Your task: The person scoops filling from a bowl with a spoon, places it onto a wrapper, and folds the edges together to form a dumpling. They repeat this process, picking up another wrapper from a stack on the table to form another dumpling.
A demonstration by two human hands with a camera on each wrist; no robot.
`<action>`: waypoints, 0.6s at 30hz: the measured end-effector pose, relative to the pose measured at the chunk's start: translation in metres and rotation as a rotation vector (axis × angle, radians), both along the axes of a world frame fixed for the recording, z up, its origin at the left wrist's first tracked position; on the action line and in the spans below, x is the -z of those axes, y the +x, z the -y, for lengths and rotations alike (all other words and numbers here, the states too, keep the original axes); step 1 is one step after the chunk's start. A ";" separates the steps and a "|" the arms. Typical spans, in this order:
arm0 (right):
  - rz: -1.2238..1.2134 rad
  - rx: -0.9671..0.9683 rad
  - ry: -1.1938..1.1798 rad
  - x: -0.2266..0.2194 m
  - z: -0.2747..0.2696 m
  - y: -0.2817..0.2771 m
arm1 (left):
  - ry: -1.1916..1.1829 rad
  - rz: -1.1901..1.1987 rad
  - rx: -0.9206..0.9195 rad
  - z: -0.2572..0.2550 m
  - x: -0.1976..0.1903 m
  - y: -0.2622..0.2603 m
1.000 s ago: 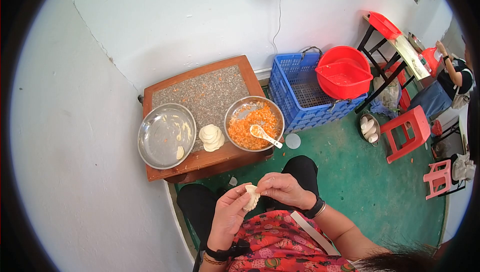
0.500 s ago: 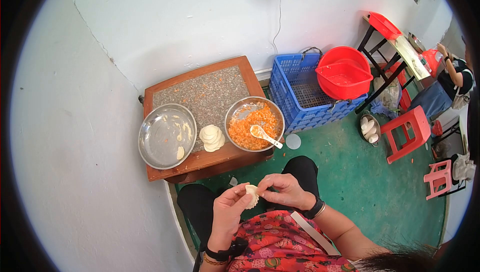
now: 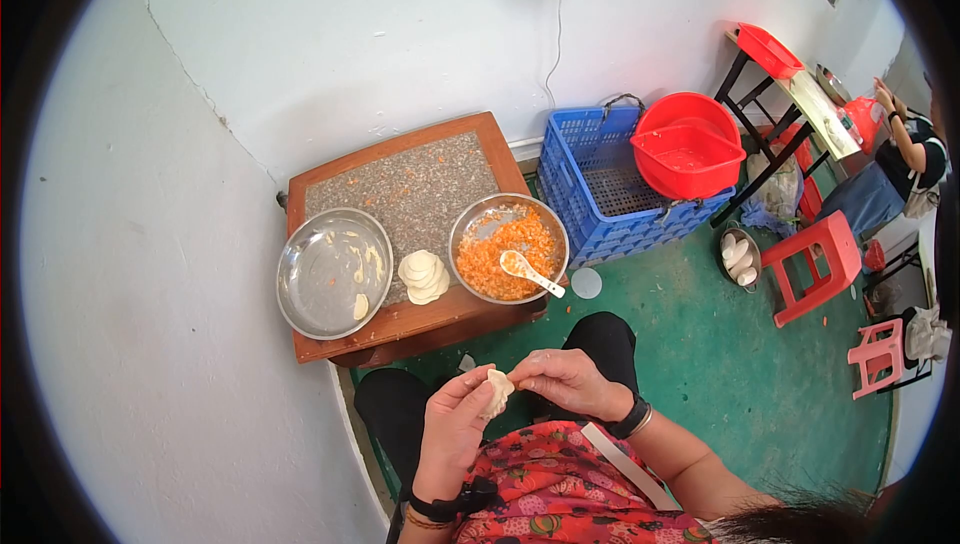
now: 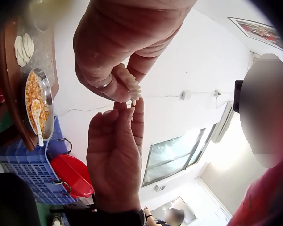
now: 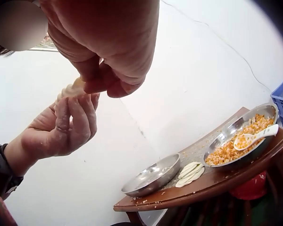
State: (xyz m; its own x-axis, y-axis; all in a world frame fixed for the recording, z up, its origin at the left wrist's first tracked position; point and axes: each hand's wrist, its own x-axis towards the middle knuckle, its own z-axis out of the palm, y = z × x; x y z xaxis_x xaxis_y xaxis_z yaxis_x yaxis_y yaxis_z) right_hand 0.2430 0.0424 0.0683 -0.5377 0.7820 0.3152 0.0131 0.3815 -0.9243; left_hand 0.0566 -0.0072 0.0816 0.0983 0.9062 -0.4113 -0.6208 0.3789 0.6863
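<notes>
Over the lap, my left hand (image 3: 455, 426) holds a pale dumpling (image 3: 496, 396) between thumb and fingers. Pleats run along the dumpling's edge, plain in the left wrist view. From the other side my right hand (image 3: 570, 382) pinches the dumpling's end with thumb and fingertips. In front, on a small table, lies a stack of round dumpling wrappers (image 3: 424, 276). Right of it, a metal bowl (image 3: 462, 229) holds orange and white chopped filling (image 3: 500, 252) with a white spoon (image 3: 530, 272) in it. To the left sits a metal pan (image 3: 318, 269) with a few pale smears.
The wood-framed table (image 3: 400, 179) stands close to the wall. Beside it is a blue crate (image 3: 590, 184) with red basins (image 3: 688, 149). Farther right are a red stool (image 3: 815, 264), a long table (image 3: 815, 109) and another person (image 3: 885, 169).
The dumpling has turned a little and shifted slightly left in my left hand. My right fingertips have moved slightly left along its edge. Bowl, pan and wrappers stay put.
</notes>
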 end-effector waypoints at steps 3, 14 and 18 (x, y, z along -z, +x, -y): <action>0.002 0.007 0.007 0.000 0.000 0.000 | -0.017 0.034 0.020 0.000 0.001 -0.002; -0.027 -0.024 0.022 0.003 -0.001 -0.001 | 0.007 0.028 0.064 0.000 0.005 -0.003; -0.026 -0.023 -0.005 0.002 0.000 -0.001 | 0.046 -0.026 0.056 0.001 0.006 -0.002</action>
State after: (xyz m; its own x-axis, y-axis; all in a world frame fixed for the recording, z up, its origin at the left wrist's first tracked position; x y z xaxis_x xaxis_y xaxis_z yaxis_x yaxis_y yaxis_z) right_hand 0.2420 0.0422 0.0666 -0.5475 0.7710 0.3252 -0.0194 0.3768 -0.9261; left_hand 0.0550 -0.0082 0.0753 0.1395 0.9176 -0.3722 -0.5811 0.3802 0.7196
